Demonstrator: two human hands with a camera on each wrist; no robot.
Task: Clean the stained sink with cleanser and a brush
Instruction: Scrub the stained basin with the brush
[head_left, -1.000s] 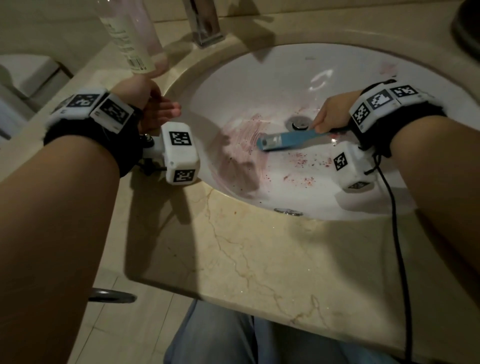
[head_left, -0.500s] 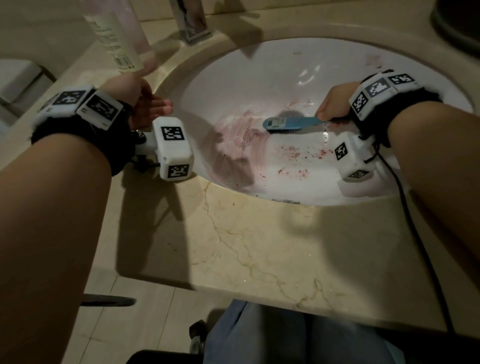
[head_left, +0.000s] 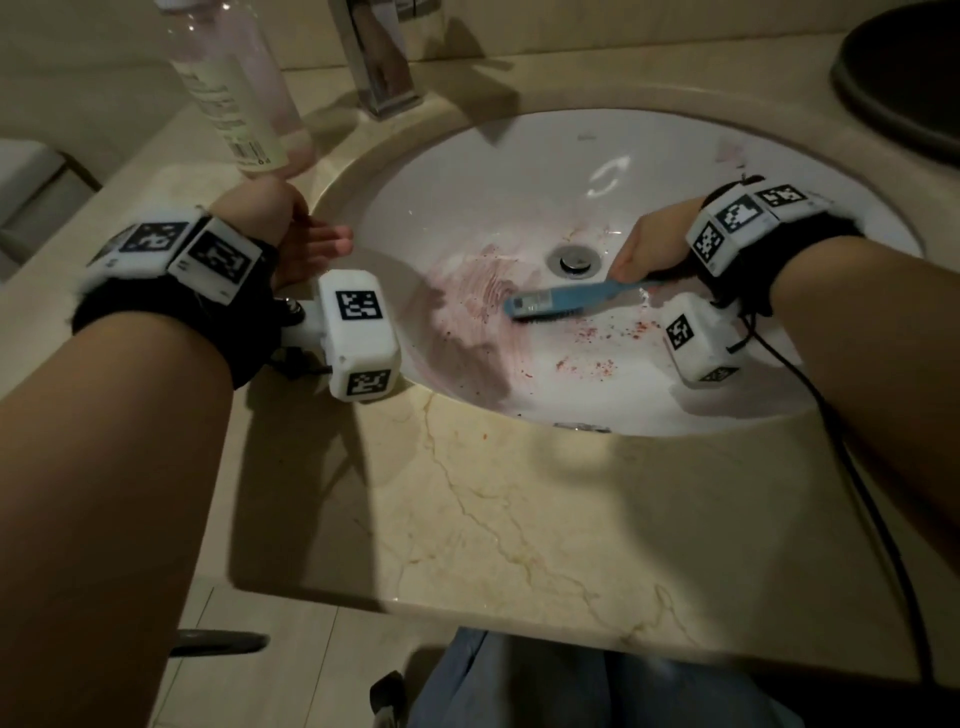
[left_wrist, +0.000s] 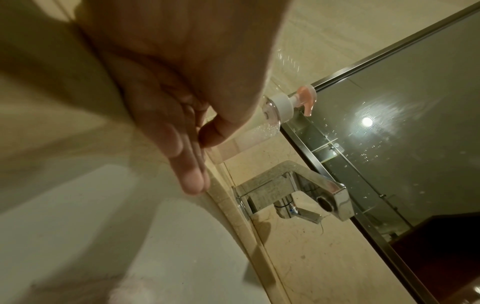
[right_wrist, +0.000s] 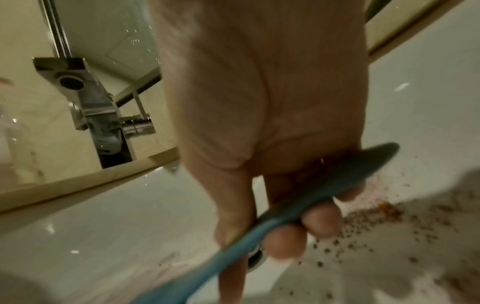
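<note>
A white oval sink (head_left: 519, 171) holds smeared pink stain (head_left: 483, 301) left of the drain (head_left: 573, 258) and red specks (head_left: 592, 358) in front of it. My right hand (head_left: 649, 254) grips the handle of a blue brush (head_left: 561, 301), whose head lies bristles down on the basin by the smear; in the right wrist view the fingers (right_wrist: 285, 240) curl round the brush handle (right_wrist: 298, 209). My left hand (head_left: 306, 244) rests with straight fingers on the sink's left rim, holding nothing; its fingers (left_wrist: 187, 164) lie flat along the edge.
A clear pump bottle of pink cleanser (head_left: 244, 88) stands on the marble counter (head_left: 519, 519) behind the left hand. A chrome faucet (head_left: 384, 57) rises at the back. A dark round object (head_left: 904, 78) sits at the far right. A black cable (head_left: 857, 483) trails from my right wrist.
The brush has slid back and forth over the stain, ending slightly nearer the front and left of the drain. My left hand has stayed on the rim.
</note>
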